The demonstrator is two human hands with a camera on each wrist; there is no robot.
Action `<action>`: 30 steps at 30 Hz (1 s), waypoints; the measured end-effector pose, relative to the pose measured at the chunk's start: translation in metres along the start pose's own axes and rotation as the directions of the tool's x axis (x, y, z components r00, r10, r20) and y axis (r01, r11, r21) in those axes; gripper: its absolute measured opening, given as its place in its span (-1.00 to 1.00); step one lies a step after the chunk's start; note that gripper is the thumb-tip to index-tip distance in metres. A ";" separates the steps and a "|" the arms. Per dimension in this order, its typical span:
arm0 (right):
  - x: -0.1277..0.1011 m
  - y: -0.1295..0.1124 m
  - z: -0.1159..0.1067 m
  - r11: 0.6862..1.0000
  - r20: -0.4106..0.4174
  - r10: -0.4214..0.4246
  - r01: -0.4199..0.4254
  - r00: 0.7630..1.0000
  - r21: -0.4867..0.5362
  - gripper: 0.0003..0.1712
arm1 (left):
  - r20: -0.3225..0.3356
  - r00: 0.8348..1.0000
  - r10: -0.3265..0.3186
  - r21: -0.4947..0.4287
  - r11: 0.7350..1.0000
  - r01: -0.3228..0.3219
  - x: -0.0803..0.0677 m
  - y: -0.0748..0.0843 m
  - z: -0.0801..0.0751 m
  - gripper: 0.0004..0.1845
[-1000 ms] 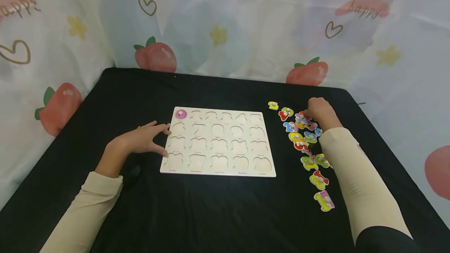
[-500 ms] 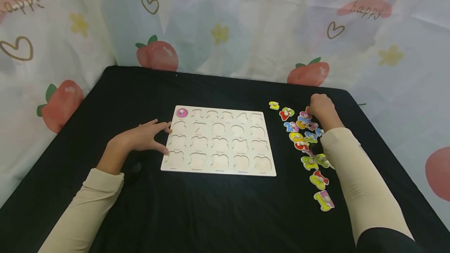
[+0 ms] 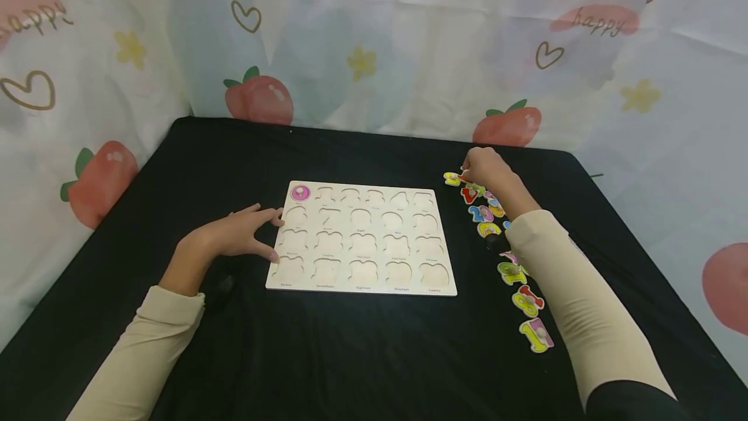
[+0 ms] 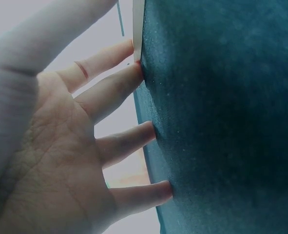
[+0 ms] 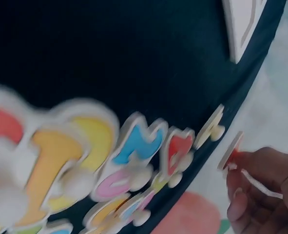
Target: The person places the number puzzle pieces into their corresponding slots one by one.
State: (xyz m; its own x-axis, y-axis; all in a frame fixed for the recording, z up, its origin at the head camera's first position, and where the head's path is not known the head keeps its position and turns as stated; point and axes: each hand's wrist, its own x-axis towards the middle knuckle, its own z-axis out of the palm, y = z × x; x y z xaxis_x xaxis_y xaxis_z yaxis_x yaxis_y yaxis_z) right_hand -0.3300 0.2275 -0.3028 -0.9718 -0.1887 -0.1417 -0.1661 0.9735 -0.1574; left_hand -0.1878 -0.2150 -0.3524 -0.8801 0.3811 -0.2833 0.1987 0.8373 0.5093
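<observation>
Right hand point(image 3: 487, 171) pinches a red-edged number piece point(image 5: 230, 151) lifted off the black table point(image 3: 362, 356) at the far end of the loose number pieces point(image 3: 514, 271) — left hand point(image 3: 234, 234), fingers spread flat, steadies the puzzle board point(image 3: 362, 239) by its left edge.

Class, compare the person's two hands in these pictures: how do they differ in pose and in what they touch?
The left hand lies flat with spread fingers against the puzzle board; the right hand is raised, pinching a thin red-edged piece above the loose number pieces. Both wear beige sleeves.
</observation>
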 end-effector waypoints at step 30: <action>0.006 -0.133 0.037 0.903 0.187 -0.428 0.411 0.884 0.125 -0.87 | 0.002 1.000 0.002 0.026 1.000 -0.002 -0.001 0.000 0.001 -0.16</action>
State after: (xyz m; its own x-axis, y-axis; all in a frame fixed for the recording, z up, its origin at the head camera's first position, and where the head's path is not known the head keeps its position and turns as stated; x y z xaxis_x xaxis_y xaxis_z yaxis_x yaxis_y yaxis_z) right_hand -0.3078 0.0923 -0.3191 -0.7566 -0.6078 -0.2410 -0.5282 0.7854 -0.3228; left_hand -0.1867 -0.2147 -0.3526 -0.8789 0.3832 -0.2839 0.2115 0.8467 0.4882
